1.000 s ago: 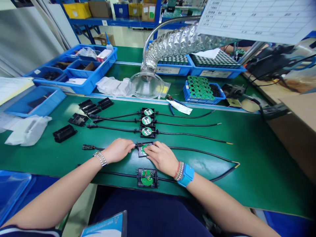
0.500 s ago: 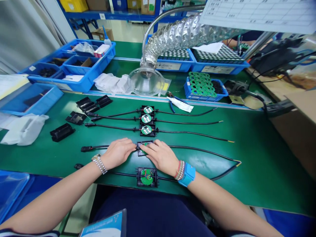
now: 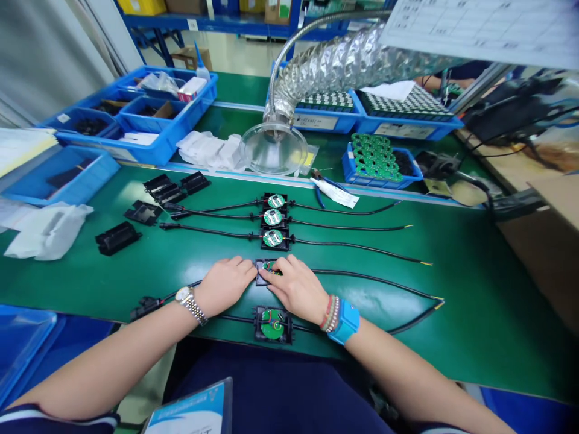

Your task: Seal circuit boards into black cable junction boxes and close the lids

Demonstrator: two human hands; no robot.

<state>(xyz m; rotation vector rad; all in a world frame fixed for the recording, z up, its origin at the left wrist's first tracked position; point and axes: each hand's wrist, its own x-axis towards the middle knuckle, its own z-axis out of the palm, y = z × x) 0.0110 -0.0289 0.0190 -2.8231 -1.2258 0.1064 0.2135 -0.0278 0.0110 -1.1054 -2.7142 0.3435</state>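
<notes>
On the green table, a small black housing with a green board [image 3: 264, 278] lies between my two hands. My left hand [image 3: 228, 282] is closed at its left edge, on the cable where it enters; the fingertips are partly hidden. My right hand [image 3: 296, 286] presses its bent fingers on the board and the housing's right part. Nearer me is another open housing with a round green board [image 3: 272, 324] and cables on both sides. Beyond my hands, three housings with round boards [image 3: 273, 238] stand in a column, each with black cables running left and right.
Black empty housings [image 3: 117, 238] lie at the left, near white bags [image 3: 49, 232]. Behind are blue bins [image 3: 160, 141], a clear fume hood [image 3: 274, 150], pliers [image 3: 319, 196] and a blue box of green boards [image 3: 382, 181]. A person's arm shows at the back right.
The left connector end of the cable at my left hand has swung toward me. My left hand has turned slightly, and the whole view has shifted a little.
</notes>
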